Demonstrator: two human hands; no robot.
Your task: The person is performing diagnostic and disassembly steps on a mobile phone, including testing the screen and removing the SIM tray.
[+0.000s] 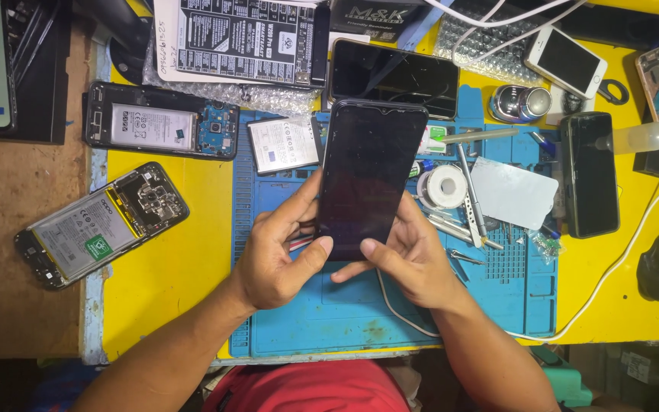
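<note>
My left hand (pixel 276 255) and right hand (pixel 406 255) are both closed around the lower end of a dark phone (pixel 368 179), thumbs pressed on its black glass near the bottom edge, fingers wrapped behind. The phone sits at the frame's centre, tilted slightly, above a blue work mat (pixel 329 320). Below my hands the mat is bare down to its near edge. To the right of my right hand the room is tight: a tape roll (pixel 445 185), tweezers (pixel 468 194) and a grey card (pixel 514 192) crowd the mat. I count two opened phones with batteries showing on the left, one (pixel 160 120) in the upper left, one (pixel 101 225) lying diagonally at mid left. A loose battery (pixel 284 143) lies just left of my phone. Two more dark-screened phones rest nearby: one (pixel 394 76) behind mine, one (pixel 589 174) upright at the right. A white phone (pixel 564 61) lies upper right.
</note>
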